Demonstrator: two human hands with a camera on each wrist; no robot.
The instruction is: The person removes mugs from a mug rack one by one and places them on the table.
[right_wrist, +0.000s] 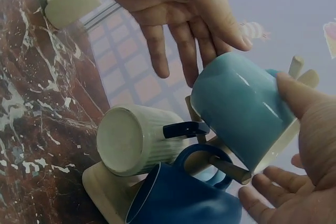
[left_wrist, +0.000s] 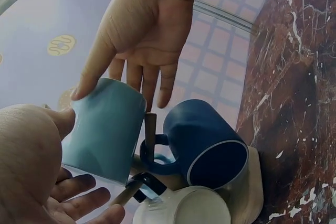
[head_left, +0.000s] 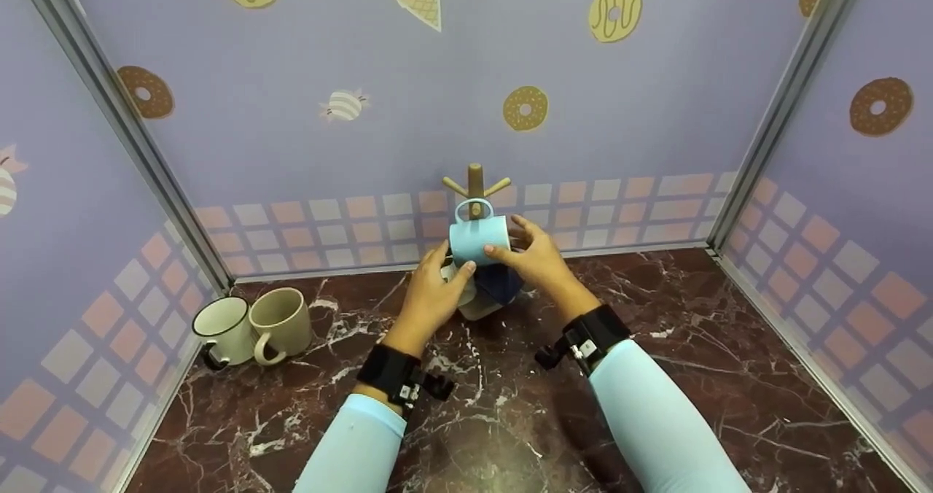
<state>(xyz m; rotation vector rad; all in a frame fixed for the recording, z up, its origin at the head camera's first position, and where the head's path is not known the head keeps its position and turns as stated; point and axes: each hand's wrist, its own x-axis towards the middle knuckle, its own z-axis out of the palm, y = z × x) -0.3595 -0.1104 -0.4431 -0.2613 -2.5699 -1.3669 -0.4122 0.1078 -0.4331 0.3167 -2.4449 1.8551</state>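
Sleeves: we count two pale blue sleeves, each with a black wrist strap.
Left hand (head_left: 430, 296): thumb touching light blue ceramic mug (head_left: 477, 239), fingers spread and relaxed.
Right hand (head_left: 536, 256): thumb on the mug's side, fingers straight, not curled round it.
Light blue mug: one, held between both hands, handle up at the wooden mug tree (head_left: 475, 181).
Rack mugs: we see three there, counting one dark blue mug (left_wrist: 210, 148) and one white ribbed mug (right_wrist: 139, 139).
Table mugs: two, cream mug (head_left: 222, 329) and beige mug (head_left: 282, 321), touching, left on dark red marble tabletop (head_left: 510, 405).
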